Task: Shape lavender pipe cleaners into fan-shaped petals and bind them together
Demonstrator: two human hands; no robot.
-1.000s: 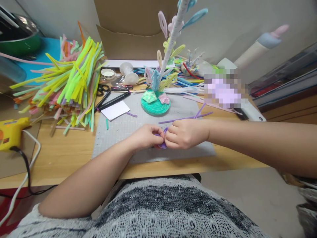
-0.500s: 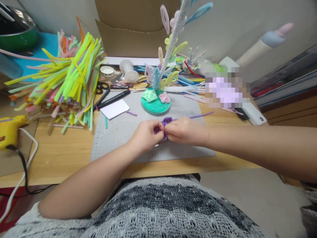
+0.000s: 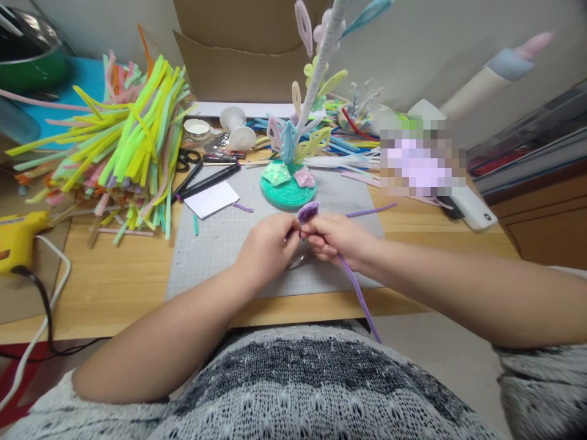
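Both hands meet over the grey cutting mat (image 3: 220, 250). Between the fingertips stands a small purple pipe-cleaner shape (image 3: 308, 211), coiled and rounded at the top; its lower part is hidden by the fingers. My left hand (image 3: 268, 247) pinches it from the left side. My right hand (image 3: 337, 237) grips it from the right, fingers curled. A long purple pipe-cleaner tail (image 3: 360, 296) runs out under my right hand and hangs past the table edge. Below the hands, a round clear rim (image 3: 300, 263) shows in part. Another purple pipe cleaner (image 3: 373, 209) lies behind my right hand.
A green coiled base (image 3: 288, 192) bearing a white-wrapped stem (image 3: 316, 73) stands just behind the hands. Left are a pile of pipe cleaners (image 3: 132, 134), black markers (image 3: 211, 181), a white card (image 3: 211, 200), scissors (image 3: 187, 160) and a yellow glue gun (image 3: 21, 238).
The purple shape has turned so its rounded top points up between the fingers. My right hand has rotated, and a purple tail now hangs down toward the table's front edge.
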